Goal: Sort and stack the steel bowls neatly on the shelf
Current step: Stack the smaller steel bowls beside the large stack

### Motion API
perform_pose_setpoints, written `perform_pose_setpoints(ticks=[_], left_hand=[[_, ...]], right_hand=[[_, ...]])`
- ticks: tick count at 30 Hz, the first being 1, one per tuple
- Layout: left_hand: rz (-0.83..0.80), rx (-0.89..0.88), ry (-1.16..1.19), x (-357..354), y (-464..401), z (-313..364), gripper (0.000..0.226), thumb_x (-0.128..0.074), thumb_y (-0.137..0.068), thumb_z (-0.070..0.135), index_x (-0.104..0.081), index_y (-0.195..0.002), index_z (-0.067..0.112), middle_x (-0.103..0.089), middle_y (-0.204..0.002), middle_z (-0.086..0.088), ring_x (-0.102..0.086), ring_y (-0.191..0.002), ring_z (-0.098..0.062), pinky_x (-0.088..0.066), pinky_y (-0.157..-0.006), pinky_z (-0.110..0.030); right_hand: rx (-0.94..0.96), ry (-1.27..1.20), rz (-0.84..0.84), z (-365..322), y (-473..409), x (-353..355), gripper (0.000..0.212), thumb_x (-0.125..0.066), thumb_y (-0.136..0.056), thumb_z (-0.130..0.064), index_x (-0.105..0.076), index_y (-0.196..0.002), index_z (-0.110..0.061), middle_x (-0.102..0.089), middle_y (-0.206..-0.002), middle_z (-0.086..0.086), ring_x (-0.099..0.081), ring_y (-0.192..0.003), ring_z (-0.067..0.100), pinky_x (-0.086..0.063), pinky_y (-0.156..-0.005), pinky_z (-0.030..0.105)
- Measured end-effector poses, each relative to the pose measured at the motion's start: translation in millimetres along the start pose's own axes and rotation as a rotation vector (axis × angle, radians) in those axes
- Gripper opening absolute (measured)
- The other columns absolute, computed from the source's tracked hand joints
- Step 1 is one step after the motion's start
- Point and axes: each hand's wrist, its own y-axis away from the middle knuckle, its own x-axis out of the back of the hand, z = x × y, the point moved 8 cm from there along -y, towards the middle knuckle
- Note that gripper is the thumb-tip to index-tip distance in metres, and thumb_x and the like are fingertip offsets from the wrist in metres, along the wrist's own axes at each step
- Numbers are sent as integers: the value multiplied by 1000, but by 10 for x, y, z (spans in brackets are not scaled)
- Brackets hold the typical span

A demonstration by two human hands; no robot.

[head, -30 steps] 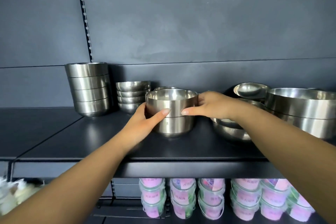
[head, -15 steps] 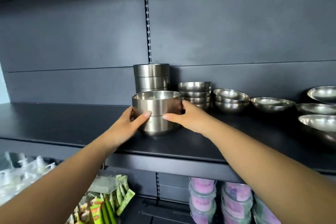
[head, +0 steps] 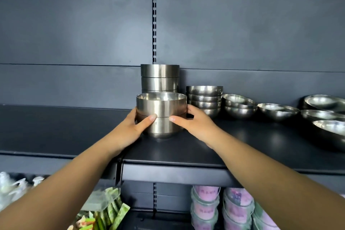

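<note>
1. Dark slate panels back a black shelf (head: 74,129), with a slotted upright (head: 154,24) running down the middle.
2. Near the shelf's front sits a two-bowl stack (head: 161,115) of straight-sided steel bowls, one nested in the other.
3. The left hand (head: 130,129) forms a wide grip on the stack's left side: thumb laid across the front at the seam between the two bowls, fingers curled behind out of sight.
4. The right hand (head: 194,123) mirrors it on the right side, thumb on the same seam, fingers wrapped round the back.
5. The two thumb tips are close but apart.
6. Just behind stands a taller stack (head: 160,77) of like bowls.
7. To the right stand rounded bowls (head: 204,99) in a pile, then shallower bowls (head: 239,106) further along.
8. Below hang pink-labelled tubs (head: 205,205) and green packets (head: 110,211).
</note>
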Motion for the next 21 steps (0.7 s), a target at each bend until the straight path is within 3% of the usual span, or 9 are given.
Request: perform_pose_setpoints(ticks=[4, 7, 9, 11, 14, 18, 21], left_hand=[[15, 6, 3, 7, 59, 20, 63, -57, -61, 65, -52, -114, 31, -62, -110, 11, -57, -111, -11, -45, -88, -28], [89, 32, -81, 104, 142, 89, 96, -56, -62, 73, -35, -141, 21, -48, -140, 5, -43, -131, -14, -35, -107, -32], [240, -21, -164, 203, 261, 268, 109, -53, -58, 72, -19, -148, 22, -27, -153, 8, -26, -139, -9, -21, -114, -31], [404, -201, -209, 201, 437, 565, 99, -50, -60, 67, -25, -146, 25, -26, -147, 17, -23, -133, 0, -20, -111, -26], [514, -434, -315, -115, 678, 994, 78, -52, -71, 55, -41, -139, 18, -32, -136, 18, -26, -132, -1, -17, -108, -15], [322, -639, -458, -989, 836, 1407, 55, -59, -81, 45, -60, -118, 5, -49, -124, 3, -39, -124, -12, -19, -106, -5], [76, -665, -458, -1787, 836, 1572, 59, -55, -79, 53, -63, -115, 6, -54, -116, 4, -46, -118, -10, -25, -106, -12]], right_hand=[[7, -18, 33, -32, 69, -17, 44, -72, -71, -40, -60, -111, -24, -63, -108, -14, -58, -104, 9, -46, -92, 27], [34, 53, 44, -64, 135, 14, 52, -67, -75, -47, -52, -117, -20, -54, -120, -9, -50, -113, 11, -39, -92, 25], [32, 151, 35, -29, 188, 135, 77, -61, -76, -56, -36, -137, -17, -40, -142, -3, -37, -128, 13, -32, -99, 26], [18, 222, 44, 27, 277, 375, 87, -58, -76, -59, -25, -144, -16, -30, -150, 0, -31, -135, 13, -28, -106, 27], [46, 322, 151, 57, 506, 943, 82, -61, -78, -51, -28, -144, -14, -35, -149, 4, -33, -136, 16, -25, -111, 27], [255, 579, 299, -182, 951, 1667, 63, -66, -80, -36, -46, -133, -8, -48, -139, 8, -42, -128, 21, -23, -91, 10], [361, 722, 379, -302, 1293, 2230, 58, -68, -80, -29, -51, -128, -2, -50, -136, 16, -44, -127, 27, -22, -94, 15]])
